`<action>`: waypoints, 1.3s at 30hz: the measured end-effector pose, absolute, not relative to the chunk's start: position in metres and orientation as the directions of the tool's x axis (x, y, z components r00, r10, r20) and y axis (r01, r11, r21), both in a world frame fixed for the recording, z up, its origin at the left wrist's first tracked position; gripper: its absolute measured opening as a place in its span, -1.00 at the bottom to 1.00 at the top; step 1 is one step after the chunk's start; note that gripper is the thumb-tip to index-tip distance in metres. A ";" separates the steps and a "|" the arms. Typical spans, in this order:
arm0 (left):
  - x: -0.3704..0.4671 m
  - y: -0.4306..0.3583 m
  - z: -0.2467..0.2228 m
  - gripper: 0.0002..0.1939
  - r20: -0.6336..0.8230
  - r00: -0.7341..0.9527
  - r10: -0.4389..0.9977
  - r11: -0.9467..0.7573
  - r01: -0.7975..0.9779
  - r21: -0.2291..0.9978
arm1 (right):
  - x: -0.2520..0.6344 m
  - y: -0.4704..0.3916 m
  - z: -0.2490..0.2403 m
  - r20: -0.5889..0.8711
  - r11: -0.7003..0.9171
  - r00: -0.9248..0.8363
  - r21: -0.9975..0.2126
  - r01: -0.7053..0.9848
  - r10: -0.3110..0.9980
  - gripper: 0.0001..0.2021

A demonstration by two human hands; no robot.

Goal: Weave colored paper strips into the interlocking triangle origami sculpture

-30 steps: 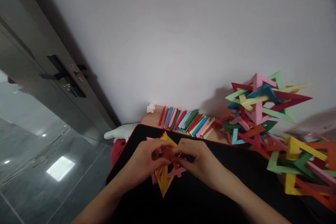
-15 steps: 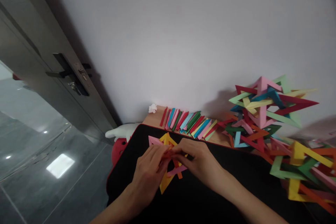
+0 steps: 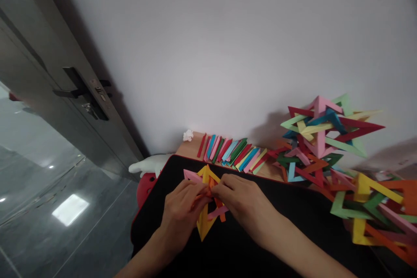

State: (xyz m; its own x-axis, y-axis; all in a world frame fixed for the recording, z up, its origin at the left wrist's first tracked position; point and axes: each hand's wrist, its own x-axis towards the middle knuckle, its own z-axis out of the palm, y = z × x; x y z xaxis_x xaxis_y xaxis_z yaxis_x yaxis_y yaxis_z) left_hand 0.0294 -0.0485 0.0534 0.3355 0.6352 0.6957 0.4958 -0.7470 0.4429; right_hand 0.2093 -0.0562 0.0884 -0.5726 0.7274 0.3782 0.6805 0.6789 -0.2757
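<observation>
Between my hands is a folded-paper model (image 3: 203, 222) made of interlaced yellow, pink and orange strips, held just above the black mat. My left hand (image 3: 182, 208) pinches its left and middle part, with an orange strip between thumb and fingers. From the other side, my right hand (image 3: 239, 197) closes its fingertips on the model's upper right, close to the left fingertips. The exact spot both sets of fingers grip is covered by the fingers themselves. Pink and orange strip ends show below the right fingers.
Beyond the black mat (image 3: 276, 234) a row of folded paper strips (image 3: 228, 152) lies on the wooden tabletop (image 3: 193, 145), beside a crumpled white tissue (image 3: 188, 135). Finished-looking paper stars (image 3: 321, 128) are stacked at the right against the wall. A grey door (image 3: 107, 134) stands at the left.
My right fingers have curled in closer over the model, and the hand has turned slightly. The left hand keeps its pinch. The whole view has shifted a little.
</observation>
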 end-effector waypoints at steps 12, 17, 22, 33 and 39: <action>-0.003 -0.035 0.040 -0.72 0.600 0.255 0.758 -0.627 0.538 0.563 | 0.218 -0.061 0.064 0.570 0.622 -0.376 -0.330 0.710 0.731 -0.78; -0.026 -0.012 0.028 -0.71 0.283 0.114 0.952 -0.303 0.448 0.841 | 0.239 -0.067 0.036 0.507 0.510 -0.222 -0.544 0.666 0.832 -0.47; -0.038 -0.009 0.016 -0.57 -0.002 0.231 0.973 -0.055 0.241 0.969 | 0.248 -0.077 -0.019 0.262 0.265 -0.085 -0.800 0.538 0.961 -0.23; -0.036 -0.022 0.011 -0.61 -0.226 0.276 0.934 0.202 0.114 0.973 | 0.225 -0.080 -0.031 0.048 0.064 -0.045 -0.868 0.492 0.998 -0.34; -0.030 -0.024 0.024 -0.61 -0.239 0.248 0.939 0.241 0.024 0.970 | 0.228 -0.077 -0.034 -0.003 0.024 -0.069 -0.918 0.397 0.998 -0.33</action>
